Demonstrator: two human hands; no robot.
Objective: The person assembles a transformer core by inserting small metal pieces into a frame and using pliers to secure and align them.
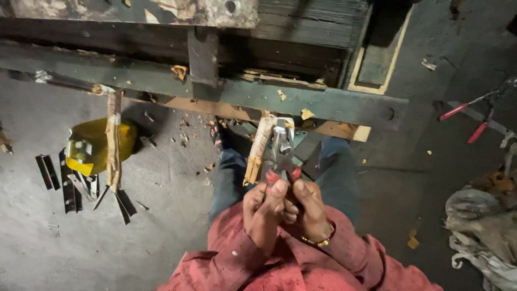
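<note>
Below the long green beam [280, 97] that crosses the scene, we grip a pair of red-handled pliers [281, 156] with both hands: our left hand [262, 213] and right hand [307, 207] are pressed together around the handles, fingers closed tight. The metal nose points up toward the beam and sits just beside a tan paper-wrapped strip [258, 148] that hangs from the beam's lower edge. We cannot tell whether the nose bites anything.

Further along the beam, a second wrapped strip [113, 140] hangs down, in front of a yellow container [97, 143] on the grey floor. Dark metal plates [70, 186] lie scattered beside that container. Paper scraps [186, 132] litter the floor under the beam. Well past the beam's other end lie red-handled cutters [474, 116] and a heap of pale cloth [479, 231].
</note>
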